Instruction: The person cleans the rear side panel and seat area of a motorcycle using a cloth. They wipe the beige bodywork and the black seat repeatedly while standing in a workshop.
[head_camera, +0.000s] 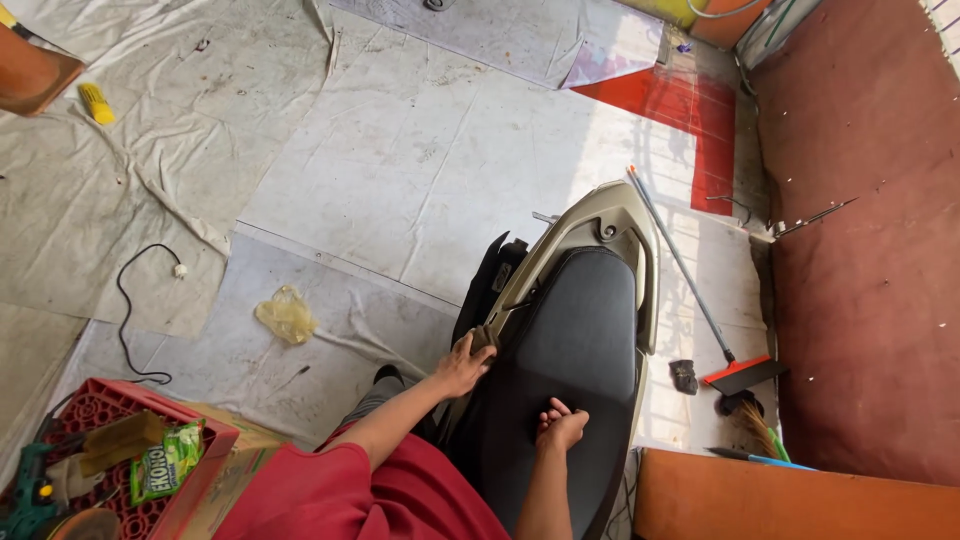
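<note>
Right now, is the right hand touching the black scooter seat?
Touching. The head view shows the right hand resting with its fingers curled on the black seat.

Sunlit floor (420, 170) under pale plastic sheeting, dark red wall (870, 250) at right.

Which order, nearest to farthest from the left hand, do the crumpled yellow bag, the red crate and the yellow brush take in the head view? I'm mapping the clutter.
From the left hand on the scooter's side panel:
1. Crumpled yellow bag, on the floor to its left.
2. Red crate, lower-left corner.
3. Yellow brush, far upper left.
</note>
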